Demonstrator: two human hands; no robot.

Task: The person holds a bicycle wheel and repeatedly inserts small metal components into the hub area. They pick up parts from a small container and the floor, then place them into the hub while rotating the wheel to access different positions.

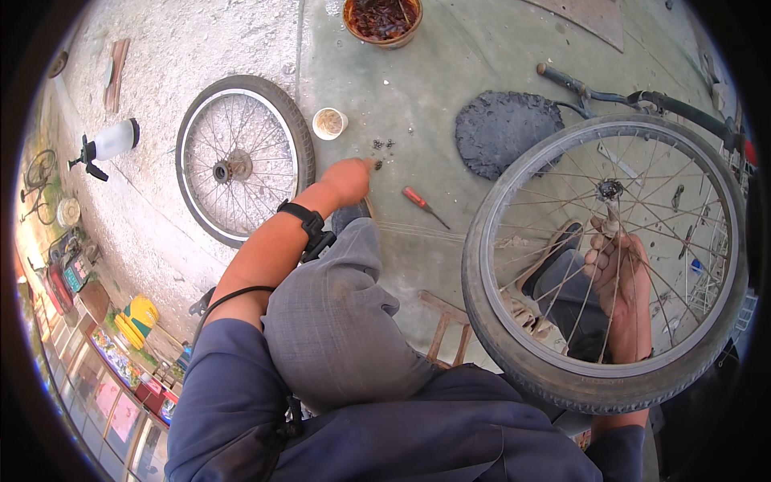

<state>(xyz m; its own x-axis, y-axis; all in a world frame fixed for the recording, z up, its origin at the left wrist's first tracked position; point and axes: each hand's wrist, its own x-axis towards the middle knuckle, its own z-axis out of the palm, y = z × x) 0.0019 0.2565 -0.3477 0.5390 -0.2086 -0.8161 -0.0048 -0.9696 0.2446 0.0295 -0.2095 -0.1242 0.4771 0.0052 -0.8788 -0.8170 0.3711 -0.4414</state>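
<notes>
My right hand [614, 259] is closed around the hub end of a bicycle wheel [479, 265], seen through its spokes; the wheel hub [609, 190] looks dark and greasy. My left hand [349, 181] reaches to the floor, a fingertip beside small dark steel balls [378, 144] lying in little groups. Whether it pinches one is hidden. Close above it stands a white cup [330, 123] of yellowish grease-like stuff. A screwdriver with a red handle [415, 196] lies on the floor to its right. Left of my arm a second bicycle wheel [306, 144] lies flat.
A tub of dark reddish liquid [385, 42] stands at the top. A dark slab [506, 132] lies near a bicycle handlebar [602, 95]. At left is a spray bottle [114, 140]. A wooden stool frame [449, 313] is by my knee; a flat metal wrench [620, 164] lies behind the spokes.
</notes>
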